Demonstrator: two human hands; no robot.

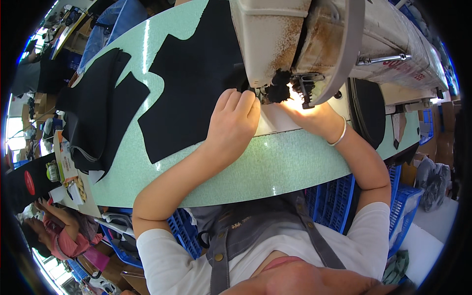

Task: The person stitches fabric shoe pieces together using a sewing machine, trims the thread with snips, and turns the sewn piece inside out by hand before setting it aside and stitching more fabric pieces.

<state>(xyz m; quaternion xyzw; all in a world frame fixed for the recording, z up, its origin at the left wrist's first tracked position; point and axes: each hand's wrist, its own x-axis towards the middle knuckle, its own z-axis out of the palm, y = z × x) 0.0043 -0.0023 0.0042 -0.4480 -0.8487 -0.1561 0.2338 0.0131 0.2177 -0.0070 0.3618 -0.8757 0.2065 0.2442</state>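
Observation:
A large black fabric piece with curved cut-outs lies flat on the pale green table, its right edge running toward the needle area of a worn, cream-coloured sewing machine. My left hand is closed on that edge, fingers curled and knuckles up, just left of the needle area. Beneath the machine head, my right hand reaches in from the right, with a pale bangle on its wrist. Bright lamp glare and machine parts hide its fingertips, so I cannot see what they touch.
Folded black fabric pieces are piled on the table's left side. More black pieces are stacked right of the machine. Blue plastic crates stand under the table's front edge. A person in a pink top sits at lower left.

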